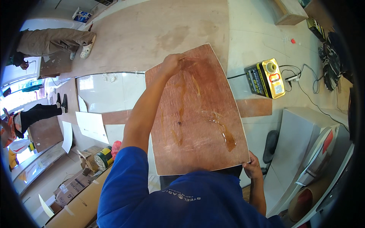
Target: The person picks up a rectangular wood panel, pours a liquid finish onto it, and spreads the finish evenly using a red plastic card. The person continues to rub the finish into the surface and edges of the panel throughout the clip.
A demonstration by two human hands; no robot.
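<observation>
Plywood-like panel [194, 129] is lying before the blue shirt [125, 186], lower edge nearest it. Right hand [253, 167] is gripping the lower-right corner; left hand [173, 64] is curling at the upper edge, grip unclear. Spreading seems partly done: upper end darkened, amber liquid [230, 143] pooling unspread toward lower right. Yellow-black tin [265, 79] is bearing printed labels; shirt, white lettering [184, 196].

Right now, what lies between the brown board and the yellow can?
In the head view, a black cable crosses pale floor tiles between the brown board and the yellow can.
</observation>
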